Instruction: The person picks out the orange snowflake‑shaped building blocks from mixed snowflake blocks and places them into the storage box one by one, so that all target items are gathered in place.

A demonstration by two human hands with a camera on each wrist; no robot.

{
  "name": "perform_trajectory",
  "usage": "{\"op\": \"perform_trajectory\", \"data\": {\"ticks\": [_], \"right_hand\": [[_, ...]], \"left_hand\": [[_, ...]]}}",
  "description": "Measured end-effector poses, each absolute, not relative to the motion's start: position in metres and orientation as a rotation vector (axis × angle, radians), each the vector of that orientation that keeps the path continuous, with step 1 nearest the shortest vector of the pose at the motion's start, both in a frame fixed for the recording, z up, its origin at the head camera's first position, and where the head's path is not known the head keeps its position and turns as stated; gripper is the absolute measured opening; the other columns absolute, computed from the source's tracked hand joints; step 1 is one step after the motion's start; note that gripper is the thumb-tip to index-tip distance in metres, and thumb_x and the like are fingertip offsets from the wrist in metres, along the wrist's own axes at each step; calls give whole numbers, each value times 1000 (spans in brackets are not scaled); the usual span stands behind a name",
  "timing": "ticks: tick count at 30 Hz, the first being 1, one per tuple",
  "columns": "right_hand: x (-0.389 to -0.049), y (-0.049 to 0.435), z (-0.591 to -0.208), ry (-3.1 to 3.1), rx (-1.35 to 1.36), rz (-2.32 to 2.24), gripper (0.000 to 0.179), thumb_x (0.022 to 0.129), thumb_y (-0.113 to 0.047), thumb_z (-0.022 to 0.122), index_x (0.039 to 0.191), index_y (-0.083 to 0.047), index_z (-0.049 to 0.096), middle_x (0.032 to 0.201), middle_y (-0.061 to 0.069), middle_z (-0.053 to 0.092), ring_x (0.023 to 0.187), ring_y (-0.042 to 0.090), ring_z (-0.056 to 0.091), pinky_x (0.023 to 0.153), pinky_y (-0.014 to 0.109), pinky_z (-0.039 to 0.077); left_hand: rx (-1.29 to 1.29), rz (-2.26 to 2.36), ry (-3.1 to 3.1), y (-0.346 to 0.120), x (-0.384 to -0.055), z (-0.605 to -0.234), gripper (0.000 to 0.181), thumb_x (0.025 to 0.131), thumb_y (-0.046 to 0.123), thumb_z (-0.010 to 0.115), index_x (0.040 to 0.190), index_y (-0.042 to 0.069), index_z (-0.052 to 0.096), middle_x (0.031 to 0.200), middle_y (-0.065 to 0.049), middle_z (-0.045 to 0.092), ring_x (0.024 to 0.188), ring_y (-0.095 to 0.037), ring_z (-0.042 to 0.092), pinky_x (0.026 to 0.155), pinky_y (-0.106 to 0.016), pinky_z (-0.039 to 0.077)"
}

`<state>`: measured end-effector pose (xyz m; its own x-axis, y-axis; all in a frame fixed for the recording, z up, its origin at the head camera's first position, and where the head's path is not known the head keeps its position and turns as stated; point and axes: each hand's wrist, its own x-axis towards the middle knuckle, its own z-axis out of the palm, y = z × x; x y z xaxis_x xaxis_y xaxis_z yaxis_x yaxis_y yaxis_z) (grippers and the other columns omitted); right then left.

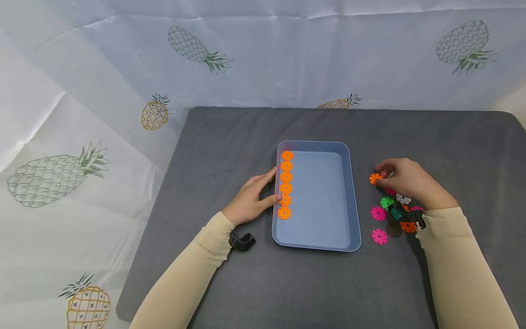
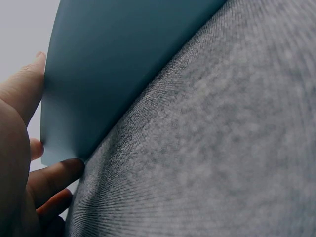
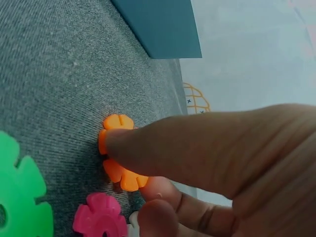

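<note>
My right hand (image 1: 407,180) pinches an orange flower-shaped plastic disc (image 1: 375,178), thumb on its face, close over the table. In the right wrist view the notched petals of this orange disc (image 3: 117,170) show round the thumb. A blue rectangular tray (image 1: 322,196) lies at the middle of the table. Along its left inner side runs a straight column of several orange discs (image 1: 285,177). My left hand (image 1: 246,201) holds the tray's left wall, thumb over the rim beside the lower discs, fingers outside. The tray's outer wall (image 2: 113,64) fills the upper left wrist view.
Right of the tray lie loose discs: a green disc (image 1: 386,203), a pink disc (image 1: 379,236), a brown disc (image 1: 393,229), a white disc (image 1: 403,198) and more, partly hidden under the right wrist. A pineapple-print cloth (image 1: 263,59) hangs behind the grey table (image 1: 230,132).
</note>
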<state>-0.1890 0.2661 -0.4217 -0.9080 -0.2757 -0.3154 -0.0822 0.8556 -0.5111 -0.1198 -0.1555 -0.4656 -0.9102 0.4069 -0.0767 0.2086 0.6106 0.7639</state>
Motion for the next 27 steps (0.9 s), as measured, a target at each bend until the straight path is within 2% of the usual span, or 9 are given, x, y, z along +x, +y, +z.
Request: {"op": "perform_trajectory", "data": {"ticks": [4,8,18,27], "right_hand": [[-189,266,-423,2669,-293,-690,34,93,-16,77,117,8,69,100,18,68,89,31,61,68,36,50],[-188,266,-423,2693,-311,-692,29,95,-15,76,113,7,71,98,16,70,90,31,62,70,36,51],[-186,265,-421,2691,-331,-709,23,102,-14,69,115,5,72,100,15,71,88,27,62,70,35,51],[-182,259,-414,2701,-341,-791,19,101,-15,71,110,0,75,97,10,71,83,22,60,66,31,49]], "left_hand": [[514,1184,2600,-156,-120,-468,81,103,47,67,169,31,23,167,-6,39,154,-30,32,121,-58,31],[523,1186,2604,-156,-120,-469,81,103,46,67,169,30,23,167,-6,39,154,-30,32,121,-58,31],[525,1179,2608,-156,-120,-469,82,103,46,67,170,30,23,167,-6,40,154,-31,32,121,-58,32],[516,1176,2598,-156,-121,-467,82,103,49,66,170,30,22,167,-6,39,154,-30,32,121,-58,32]]}}
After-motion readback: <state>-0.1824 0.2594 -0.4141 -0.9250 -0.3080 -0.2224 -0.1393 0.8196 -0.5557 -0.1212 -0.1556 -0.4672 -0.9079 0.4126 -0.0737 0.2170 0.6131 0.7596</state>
